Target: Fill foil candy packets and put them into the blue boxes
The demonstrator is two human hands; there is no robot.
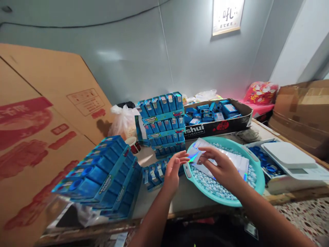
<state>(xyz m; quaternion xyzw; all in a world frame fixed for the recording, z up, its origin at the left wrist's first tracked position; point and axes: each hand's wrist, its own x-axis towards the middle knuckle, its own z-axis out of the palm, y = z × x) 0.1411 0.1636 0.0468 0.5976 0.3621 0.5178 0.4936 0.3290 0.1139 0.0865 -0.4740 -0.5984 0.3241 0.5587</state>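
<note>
My left hand is held between the blue boxes and the basin, its fingers stretched out to the right and nothing visible in it. Over the turquoise basin, my right hand has its fingers bent and drawn together; what they pinch is too small to make out. A shiny rainbow-tinted corner shows between the two hands, beside the right fingertips. White label sheets with a reflective sheen lie on the small pale-blue wrapped pieces filling the basin. Just left of my left hand sits a low row of blue boxes.
Stacked trays of blue boxes stand at left and behind. A black-sided carton holds loose blue boxes. At right are a white scale and blue parts. A paper cup stands near a large cardboard box.
</note>
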